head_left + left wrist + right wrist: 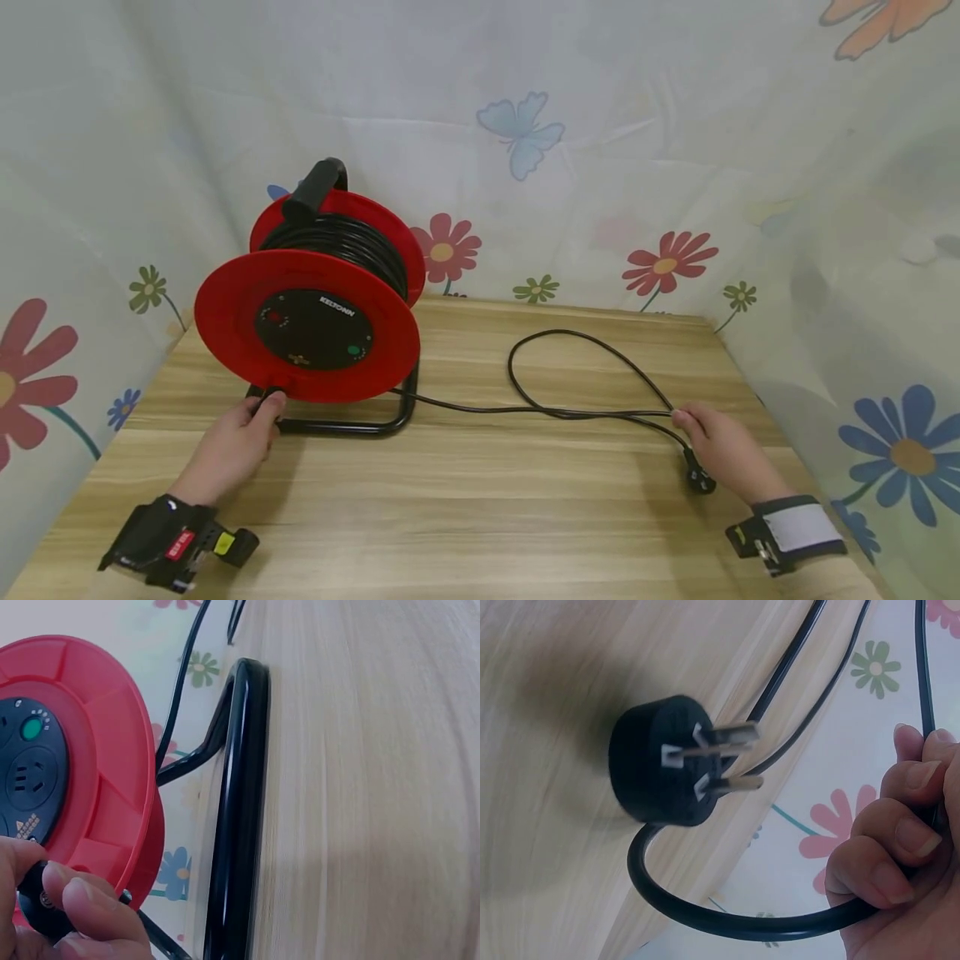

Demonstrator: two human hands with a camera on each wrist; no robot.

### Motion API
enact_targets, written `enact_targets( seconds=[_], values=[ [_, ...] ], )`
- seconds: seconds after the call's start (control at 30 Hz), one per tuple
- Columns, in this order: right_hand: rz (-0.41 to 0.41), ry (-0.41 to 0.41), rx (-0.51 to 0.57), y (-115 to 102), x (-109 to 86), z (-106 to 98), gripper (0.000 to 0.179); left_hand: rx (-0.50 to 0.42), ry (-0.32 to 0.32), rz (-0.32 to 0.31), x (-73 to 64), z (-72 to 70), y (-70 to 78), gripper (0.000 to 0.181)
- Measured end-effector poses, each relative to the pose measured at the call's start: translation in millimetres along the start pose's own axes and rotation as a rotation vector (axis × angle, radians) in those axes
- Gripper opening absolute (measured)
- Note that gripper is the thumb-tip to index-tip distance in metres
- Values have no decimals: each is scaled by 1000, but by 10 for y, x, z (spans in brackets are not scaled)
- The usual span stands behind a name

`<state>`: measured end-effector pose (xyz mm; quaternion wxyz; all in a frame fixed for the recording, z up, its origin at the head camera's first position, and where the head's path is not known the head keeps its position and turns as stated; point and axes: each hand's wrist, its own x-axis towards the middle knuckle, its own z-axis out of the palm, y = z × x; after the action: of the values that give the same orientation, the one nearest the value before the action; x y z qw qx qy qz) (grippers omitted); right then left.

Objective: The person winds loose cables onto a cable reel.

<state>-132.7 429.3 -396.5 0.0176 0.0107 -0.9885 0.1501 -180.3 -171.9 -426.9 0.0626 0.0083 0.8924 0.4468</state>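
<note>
A red cable reel [225, 308] stands at the left of the table, wound with black cable [360, 242]. My left hand [232, 442] is at the lower edge of its front disc; fingers and thumb pinch a black knob [43, 904], partly hidden by the fingertips. From the reel a loose length of power cord [465, 408] runs right and makes one loop on the table. My right hand [727, 450] grips the cord near its end, fingers curled round it. Beside that hand hangs the black three-pin plug [664, 761], pins bare in the right wrist view.
The reel sits on a black tubular stand [337, 427] with a black carrying handle [311, 192] on top. Beneath lies a wood-grain table [487, 517]. A flower-print cloth [420, 108] encloses the back and both sides.
</note>
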Motion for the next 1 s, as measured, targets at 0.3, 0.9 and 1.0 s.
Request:
enact_targets(
  seconds=[0.3, 0.9, 1.0],
  values=[
    [-36, 15, 31, -65, 7, 18, 33, -61, 56, 4, -16, -43, -23, 66],
    [-55, 10, 37, -178, 53, 87, 33, -280, 201, 14, -24, -50, -82, 54],
    [-54, 6, 39, -208, 63, 85, 34, -328, 234, -4, -28, -61, -61, 52]
  ],
)
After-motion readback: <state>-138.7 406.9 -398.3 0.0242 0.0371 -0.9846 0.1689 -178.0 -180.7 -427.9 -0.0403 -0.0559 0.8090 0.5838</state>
